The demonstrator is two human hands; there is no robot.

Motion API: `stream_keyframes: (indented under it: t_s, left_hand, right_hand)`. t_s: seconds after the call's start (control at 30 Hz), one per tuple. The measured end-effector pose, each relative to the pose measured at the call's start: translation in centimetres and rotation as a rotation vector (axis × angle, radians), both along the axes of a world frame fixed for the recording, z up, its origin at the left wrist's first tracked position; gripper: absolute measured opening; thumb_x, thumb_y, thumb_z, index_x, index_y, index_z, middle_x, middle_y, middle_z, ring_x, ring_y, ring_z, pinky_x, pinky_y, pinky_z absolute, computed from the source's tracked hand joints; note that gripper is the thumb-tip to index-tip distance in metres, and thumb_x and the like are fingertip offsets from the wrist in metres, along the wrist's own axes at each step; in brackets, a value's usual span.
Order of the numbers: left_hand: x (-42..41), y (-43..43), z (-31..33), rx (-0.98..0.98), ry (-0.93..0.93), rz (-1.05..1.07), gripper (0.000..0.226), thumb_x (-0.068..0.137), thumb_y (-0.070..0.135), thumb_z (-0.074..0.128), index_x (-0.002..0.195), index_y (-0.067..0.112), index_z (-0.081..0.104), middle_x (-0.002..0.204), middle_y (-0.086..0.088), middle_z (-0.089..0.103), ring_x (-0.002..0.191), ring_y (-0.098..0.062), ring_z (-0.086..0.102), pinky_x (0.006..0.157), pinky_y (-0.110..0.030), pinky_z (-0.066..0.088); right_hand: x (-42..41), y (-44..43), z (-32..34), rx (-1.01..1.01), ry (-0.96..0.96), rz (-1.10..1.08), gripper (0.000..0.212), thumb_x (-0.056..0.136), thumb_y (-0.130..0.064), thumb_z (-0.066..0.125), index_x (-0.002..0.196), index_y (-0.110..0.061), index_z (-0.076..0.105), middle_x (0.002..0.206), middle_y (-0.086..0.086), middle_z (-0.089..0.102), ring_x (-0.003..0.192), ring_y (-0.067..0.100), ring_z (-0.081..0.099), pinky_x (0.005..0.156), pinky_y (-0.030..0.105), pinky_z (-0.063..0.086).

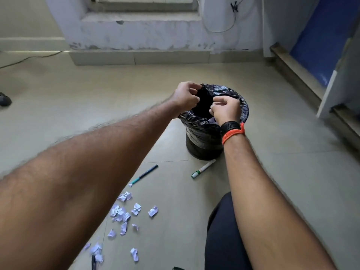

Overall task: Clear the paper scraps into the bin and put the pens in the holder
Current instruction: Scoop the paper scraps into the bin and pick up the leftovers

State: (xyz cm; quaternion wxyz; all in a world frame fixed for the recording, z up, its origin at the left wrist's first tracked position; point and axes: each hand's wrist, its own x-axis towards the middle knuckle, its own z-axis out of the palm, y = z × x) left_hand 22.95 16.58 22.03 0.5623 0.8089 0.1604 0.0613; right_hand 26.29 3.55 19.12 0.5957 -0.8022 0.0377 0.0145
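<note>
Black bin (204,152) at frame centre: fingers of my left hand (187,96) pinch its liner (198,131); my right hand (226,110) curls over the mouth, contents unclear. Paper scraps (124,215) lie lower centre-left, nearer my left arm.

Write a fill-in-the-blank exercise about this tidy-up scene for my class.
1. The bin has a ____ plastic liner.
2. The left hand and right hand are both above the ____.
3. The paper scraps lie on the ____.
4. The thread on the right wrist is ____.
Missing words: black; bin; floor; orange.
</note>
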Motion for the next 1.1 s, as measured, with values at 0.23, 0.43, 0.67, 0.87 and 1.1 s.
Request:
stream_keyframes:
  t_s: [0.23,0.43,0.67,0.87,1.1]
  left_hand:
    - [-4.1,2.1,-2.3,0.025,-0.073,0.106,0.033,0.086,-0.006,0.052,0.112,0.009,0.067,0.101,-0.008,0.066,0.08,-0.016,0.062,0.076,-0.04,0.057]
    - [-15.3,6.3,-8.6,0.266,0.125,0.145,0.025,0.081,0.004,0.062,0.094,0.022,0.073,0.081,0.004,0.071,0.074,-0.013,0.066,0.08,-0.033,0.058]
    - [-30.3,8.8,-16.9,0.369,0.523,0.309,0.025,0.084,0.011,0.064,0.107,0.019,0.069,0.099,0.002,0.07,0.093,-0.019,0.066,0.079,-0.025,0.046]
    - [-39.6,7.0,-22.4,0.32,0.774,0.63,0.041,0.084,0.014,0.064,0.125,0.009,0.057,0.125,-0.013,0.059,0.117,-0.029,0.055,0.097,-0.033,0.041]
    - [-42.4,8.3,-23.3,0.043,0.946,0.85,0.039,0.086,0.022,0.07,0.118,0.003,0.057,0.126,-0.017,0.059,0.118,-0.033,0.056,0.092,-0.032,0.044]
  right_hand:
    - [-3.0,2.6,-0.7,0.072,-0.01,0.033,0.024,0.077,0.004,0.063,0.072,-0.019,0.071,0.066,-0.002,0.07,0.058,0.014,0.072,0.068,0.034,0.063]
    - [-6.7,5.9,-3.2,-0.061,0.033,0.387,0.02,0.071,-0.001,0.068,0.066,-0.02,0.068,0.069,0.006,0.071,0.065,0.021,0.072,0.073,0.044,0.062]
    - [-13.9,8.2,-10.5,-0.529,0.3,0.868,0.014,0.073,-0.006,0.076,0.086,-0.012,0.074,0.081,0.009,0.072,0.069,0.024,0.07,0.077,0.041,0.062]
    - [-22.6,7.9,-18.5,-0.765,0.499,0.872,0.044,0.072,-0.012,0.08,0.111,-0.004,0.061,0.112,0.014,0.067,0.1,0.03,0.067,0.086,0.034,0.056]
    - [-28.1,9.3,-22.1,-0.636,0.48,0.847,0.044,0.078,-0.007,0.066,0.12,-0.011,0.053,0.122,0.011,0.058,0.109,0.03,0.061,0.087,0.029,0.05]
